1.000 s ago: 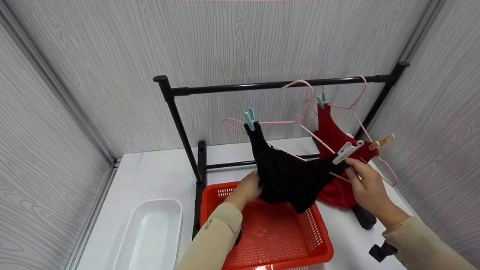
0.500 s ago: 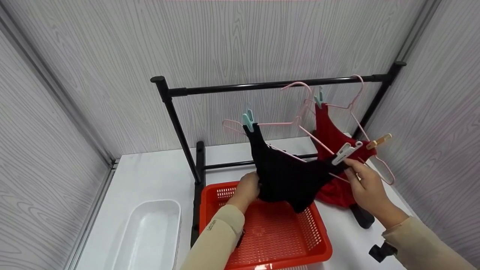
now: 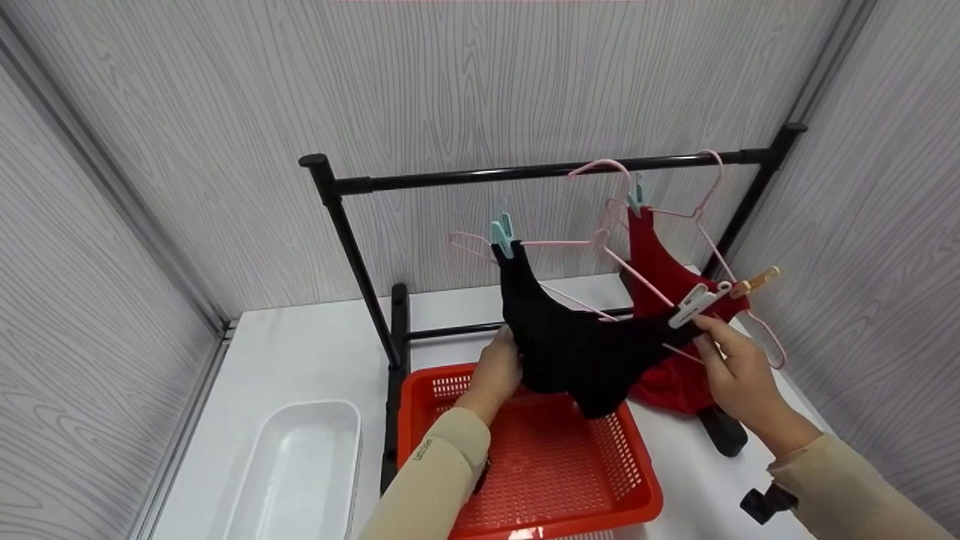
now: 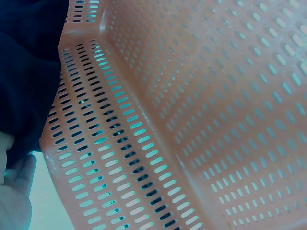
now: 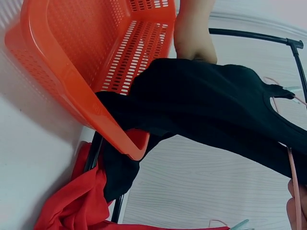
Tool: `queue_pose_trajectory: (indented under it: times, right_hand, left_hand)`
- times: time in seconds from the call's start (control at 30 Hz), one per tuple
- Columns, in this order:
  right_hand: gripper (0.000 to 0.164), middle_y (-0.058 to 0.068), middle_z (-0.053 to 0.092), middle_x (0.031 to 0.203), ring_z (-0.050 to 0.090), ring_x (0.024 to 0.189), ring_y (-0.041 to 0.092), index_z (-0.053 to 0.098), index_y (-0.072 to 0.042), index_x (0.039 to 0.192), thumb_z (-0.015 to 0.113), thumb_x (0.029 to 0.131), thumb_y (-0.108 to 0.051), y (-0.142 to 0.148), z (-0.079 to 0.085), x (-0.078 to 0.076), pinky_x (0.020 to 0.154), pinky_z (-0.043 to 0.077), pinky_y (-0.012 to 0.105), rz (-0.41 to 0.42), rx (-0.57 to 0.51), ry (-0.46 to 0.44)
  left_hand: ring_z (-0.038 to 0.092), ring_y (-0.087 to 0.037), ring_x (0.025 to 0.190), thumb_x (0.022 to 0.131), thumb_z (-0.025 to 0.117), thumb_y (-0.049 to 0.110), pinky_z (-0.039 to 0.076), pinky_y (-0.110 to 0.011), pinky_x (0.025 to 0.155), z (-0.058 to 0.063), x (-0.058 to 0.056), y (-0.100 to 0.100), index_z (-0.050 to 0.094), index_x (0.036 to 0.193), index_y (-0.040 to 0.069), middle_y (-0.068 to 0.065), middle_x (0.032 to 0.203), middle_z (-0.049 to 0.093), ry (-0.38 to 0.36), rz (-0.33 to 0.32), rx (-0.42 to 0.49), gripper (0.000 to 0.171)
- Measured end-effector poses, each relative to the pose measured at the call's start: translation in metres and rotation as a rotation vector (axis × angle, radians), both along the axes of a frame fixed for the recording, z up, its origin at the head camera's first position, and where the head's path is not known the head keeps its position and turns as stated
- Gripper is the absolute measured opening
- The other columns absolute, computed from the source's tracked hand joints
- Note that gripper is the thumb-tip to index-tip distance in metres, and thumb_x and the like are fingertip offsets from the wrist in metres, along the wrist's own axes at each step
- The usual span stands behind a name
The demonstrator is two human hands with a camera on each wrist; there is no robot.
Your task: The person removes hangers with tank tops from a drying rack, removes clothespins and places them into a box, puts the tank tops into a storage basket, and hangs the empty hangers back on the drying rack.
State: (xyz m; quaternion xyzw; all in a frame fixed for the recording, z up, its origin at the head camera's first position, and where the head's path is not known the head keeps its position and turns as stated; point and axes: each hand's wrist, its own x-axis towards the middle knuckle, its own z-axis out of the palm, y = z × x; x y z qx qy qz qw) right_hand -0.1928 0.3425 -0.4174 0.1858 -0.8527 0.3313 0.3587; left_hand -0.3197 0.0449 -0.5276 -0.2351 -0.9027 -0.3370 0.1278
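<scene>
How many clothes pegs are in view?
4: a teal peg and white peg on the black garment, another teal peg and an orange peg on the red garment. More could be hidden behind these.

Beige left sleeve is printed with small dark lettering near its cuff | matching beige right sleeve is worn | black, blocky fitting is seen against its underside

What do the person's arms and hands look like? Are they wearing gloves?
No gloves: the left hand and right hand are bare. Both arms have cream sleeves. The left sleeve has tiny dark lettering near its cuff. A chunky black piece sits by the right sleeve.
</scene>
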Motion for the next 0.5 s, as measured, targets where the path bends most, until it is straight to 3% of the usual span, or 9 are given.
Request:
queue_pose_trajectory:
  times: [0.17,0.3,0.5]
  right_hand:
    - [0.027,0.025,0.068,0.104,0.050,0.109,-0.014,0.064,0.013,0.111,0.057,0.085,0.021,-0.001,0.001,-0.002,0.096,0.035,0.006,0.002,-0.001,0.005]
    - [0.027,0.024,0.068,0.102,0.051,0.107,-0.013,0.064,0.013,0.110,0.057,0.085,0.022,-0.002,0.002,-0.003,0.095,0.036,0.006,0.010,-0.005,0.013]
    - [0.028,0.023,0.068,0.103,0.051,0.107,-0.013,0.065,0.014,0.111,0.058,0.085,0.023,-0.003,0.002,-0.004,0.094,0.037,0.006,0.018,-0.010,0.024]
  left_hand:
    - [0.066,-0.038,0.103,0.095,0.060,0.003,0.054,-0.046,0.089,0.008,0.001,-0.003,0.053,0.134,0.001,-0.014,0.130,0.056,0.061,0.027,0.032,0.040]
    - [0.068,-0.032,0.098,0.097,0.056,0.005,0.055,-0.044,0.086,0.018,0.003,-0.005,0.050,0.128,0.004,-0.011,0.121,0.059,-0.021,0.056,0.143,0.031]
    - [0.062,-0.022,0.098,0.104,0.048,0.009,0.053,-0.039,0.085,0.032,0.003,-0.007,0.051,0.119,0.009,-0.004,0.118,0.054,-0.060,0.054,0.265,0.016]
